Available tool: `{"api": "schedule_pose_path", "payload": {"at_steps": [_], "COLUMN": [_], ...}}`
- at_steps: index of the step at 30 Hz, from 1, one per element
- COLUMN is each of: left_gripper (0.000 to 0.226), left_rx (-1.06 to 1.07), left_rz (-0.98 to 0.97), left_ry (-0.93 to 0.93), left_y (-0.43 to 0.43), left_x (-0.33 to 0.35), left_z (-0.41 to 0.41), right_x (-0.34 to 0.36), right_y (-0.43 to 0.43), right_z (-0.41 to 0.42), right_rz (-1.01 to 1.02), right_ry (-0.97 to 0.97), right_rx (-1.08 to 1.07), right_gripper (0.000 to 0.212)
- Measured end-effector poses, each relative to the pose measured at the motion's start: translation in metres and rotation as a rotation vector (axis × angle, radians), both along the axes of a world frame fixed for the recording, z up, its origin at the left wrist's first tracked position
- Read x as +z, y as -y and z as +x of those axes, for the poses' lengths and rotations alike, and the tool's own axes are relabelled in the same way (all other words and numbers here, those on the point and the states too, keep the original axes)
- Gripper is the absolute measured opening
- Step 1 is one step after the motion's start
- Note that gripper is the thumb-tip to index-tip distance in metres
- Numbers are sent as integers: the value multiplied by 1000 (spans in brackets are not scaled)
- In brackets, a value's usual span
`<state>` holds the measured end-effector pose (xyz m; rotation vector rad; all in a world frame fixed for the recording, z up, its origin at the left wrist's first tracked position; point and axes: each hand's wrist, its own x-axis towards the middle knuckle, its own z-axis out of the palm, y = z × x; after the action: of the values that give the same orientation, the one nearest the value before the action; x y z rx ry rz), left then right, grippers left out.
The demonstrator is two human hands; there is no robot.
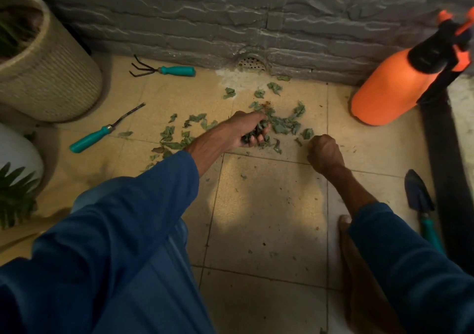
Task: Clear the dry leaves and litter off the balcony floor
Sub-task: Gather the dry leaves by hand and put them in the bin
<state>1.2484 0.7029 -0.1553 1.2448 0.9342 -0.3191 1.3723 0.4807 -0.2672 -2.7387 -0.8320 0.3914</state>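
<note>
The left hand grips a clump of dry leaves; more lie scattered just beyond it. The right hand is curled into a fist beside it, and anything inside is hidden.

Grey stone-textured wall is running along the far side, a drain sitting at its foot. Dimly lit beige tiles are covering the floor.

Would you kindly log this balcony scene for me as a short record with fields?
left hand: grips a clump of dry leaves
right hand: fisted beside the pile; contents hidden
loose leaves: scattered on the tiles below the drain
tools: hand rake by the wall; weeder left of the leaves; trowel at right
orange sprayer: stands by the wall, right
status: many leaves not yet gathered
</note>
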Motion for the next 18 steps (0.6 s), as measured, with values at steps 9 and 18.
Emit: {"api": "schedule_pose_path", "payload": {"at_steps": [9,18], "left_gripper": [24,23], "left_rx": [-24,-24], "left_rz": [0,-2], "left_ry": [11,11], "left_y": [-1,-4], "left_x": [-1,-3], "left_z": [-3,-3], "right_x": [10,8], "right_y": [-25,-24], "right_z": [-18,-17], "right_rz": [138,157], "right_ry": [80,40], "right_rx": [115,-15], "right_gripper": [11,20]}}
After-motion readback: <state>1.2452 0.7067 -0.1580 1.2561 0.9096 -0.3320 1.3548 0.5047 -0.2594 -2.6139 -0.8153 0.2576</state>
